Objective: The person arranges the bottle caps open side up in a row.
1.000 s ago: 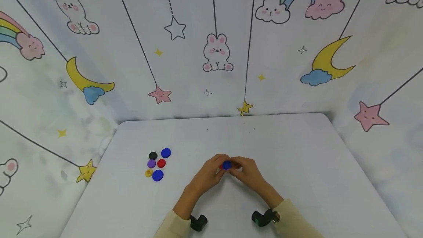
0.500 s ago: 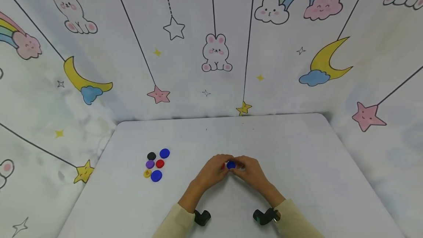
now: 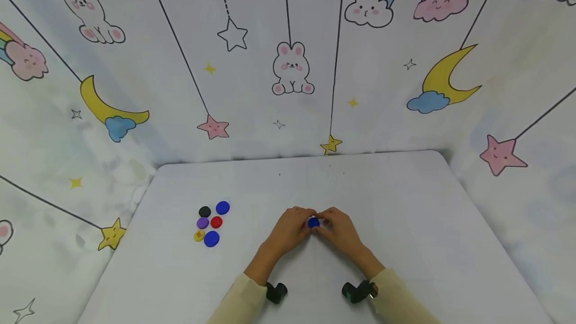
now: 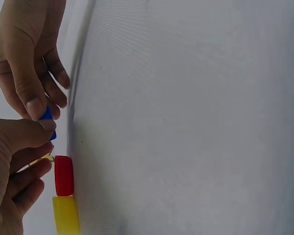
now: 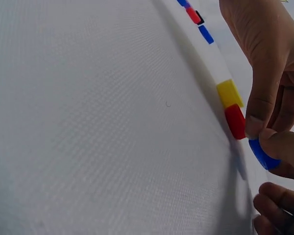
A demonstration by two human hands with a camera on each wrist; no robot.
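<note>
A blue bottle cap (image 3: 313, 222) is held above the white table between both hands. My left hand (image 3: 290, 228) pinches its left side, and my right hand (image 3: 336, 229) grips the right side. Both thumbs press against the blue cap in the right wrist view. Close by the left hand, a red cap (image 4: 64, 176) and a yellow cap (image 4: 66, 215) stand side by side on the table. In the head view the left hand hides these two.
At the table's left lies a cluster: a black cap (image 3: 204, 212), a purple cap (image 3: 203, 223), a red cap (image 3: 216, 222), a yellow cap (image 3: 199, 235) and two blue caps, one farther back (image 3: 222, 207). A wall cloth with cartoon prints rises behind the table (image 3: 405, 204).
Both hands and the blue cap have shifted slightly right over the table. The red patch seen beside the left fingers is now hidden in the head view.
</note>
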